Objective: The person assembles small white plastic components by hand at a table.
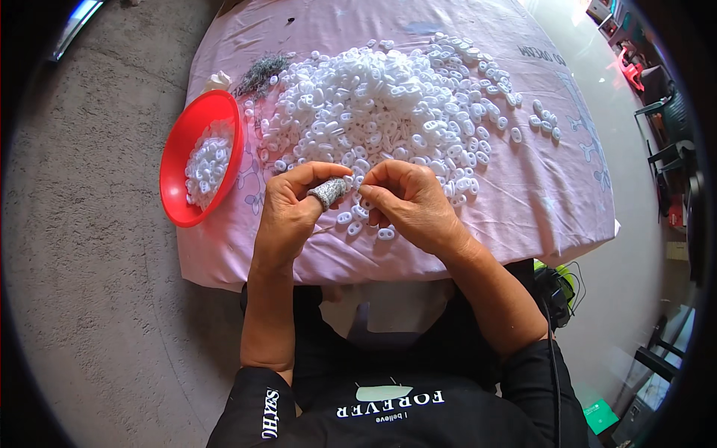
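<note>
My left hand (290, 205) and my right hand (413, 203) meet over the near side of a heap of white plastic pieces (373, 97). These are small ovals with two holes each. A grey knitted sleeve (328, 193) wraps my left thumb. One small white two-hole piece (349, 181) sits at the pinched tips of my left thumb and forefinger. My right thumb and forefinger are pinched close beside it; what lies between them is too small to make out. Below the fingertips several loose pieces lie on the pink cloth (515, 216).
At the left edge of the table a tilted red bowl (173, 168) holds more white pieces. Behind it are a tangle of grey-green fibres (261, 75) and a crumpled pale scrap (217, 81). Stray pieces (545, 119) lie to the right. A green box (600, 416) stands on the floor.
</note>
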